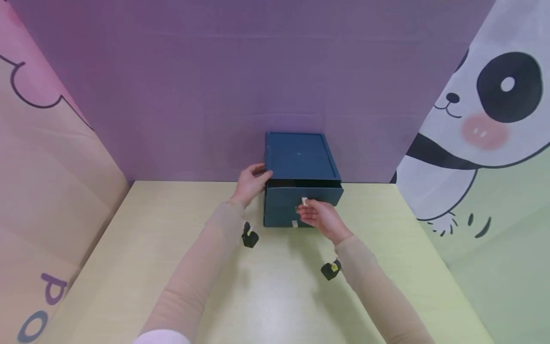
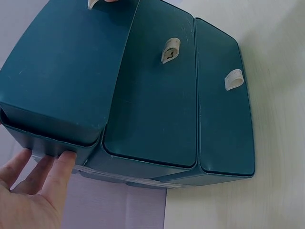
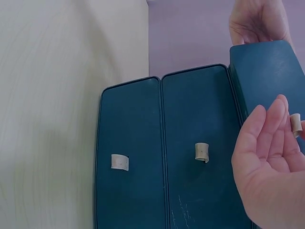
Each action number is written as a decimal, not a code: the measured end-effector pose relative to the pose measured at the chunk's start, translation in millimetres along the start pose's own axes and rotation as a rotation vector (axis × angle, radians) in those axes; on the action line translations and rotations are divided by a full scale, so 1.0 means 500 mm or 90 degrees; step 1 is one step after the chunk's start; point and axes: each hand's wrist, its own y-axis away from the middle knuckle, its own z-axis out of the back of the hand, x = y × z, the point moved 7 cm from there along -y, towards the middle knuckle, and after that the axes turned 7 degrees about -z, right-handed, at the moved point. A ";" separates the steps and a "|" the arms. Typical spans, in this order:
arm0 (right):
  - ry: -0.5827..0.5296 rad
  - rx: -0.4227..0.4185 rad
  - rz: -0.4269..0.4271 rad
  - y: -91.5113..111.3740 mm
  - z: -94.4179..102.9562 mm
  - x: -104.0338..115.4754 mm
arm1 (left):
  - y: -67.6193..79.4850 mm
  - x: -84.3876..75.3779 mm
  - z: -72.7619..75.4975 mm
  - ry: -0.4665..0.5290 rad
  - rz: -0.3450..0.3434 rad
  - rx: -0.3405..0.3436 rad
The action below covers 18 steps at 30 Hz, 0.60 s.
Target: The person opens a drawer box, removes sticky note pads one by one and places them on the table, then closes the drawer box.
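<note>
A dark blue-green cabinet (image 1: 301,157) with three stacked drawers stands on the table against the back wall. Its top drawer (image 2: 62,67) juts out a little, showing a dark gap beneath the cabinet's lid. My right hand (image 1: 322,217) pinches that drawer's beige loop pull tab (image 3: 296,125) between thumb and finger, the other fingers loosely bent below. On the cabinet's left side, near the top, the fairly straight fingers of my left hand (image 1: 250,184) press, with the thumb at the lid's edge. The middle drawer (image 3: 200,114) and bottom drawer (image 3: 128,124) sit flush, each with its own tab.
The pale wood-grain table (image 1: 266,296) extends in front and to both sides. A purple cloth wall (image 1: 215,86) rises right behind the cabinet. Printed side panels, one with a panda (image 1: 507,110), flank the table. Small black devices (image 1: 250,236) show beside both wrists.
</note>
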 end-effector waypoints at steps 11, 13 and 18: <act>-0.009 0.027 0.006 0.008 -0.002 0.002 | -0.002 0.003 0.003 -0.001 -0.004 -0.005; 0.000 0.025 0.003 0.009 -0.001 0.001 | -0.001 0.003 0.003 0.002 -0.003 -0.004; 0.017 0.022 0.000 0.011 0.004 -0.003 | -0.001 0.004 0.000 0.000 0.000 -0.003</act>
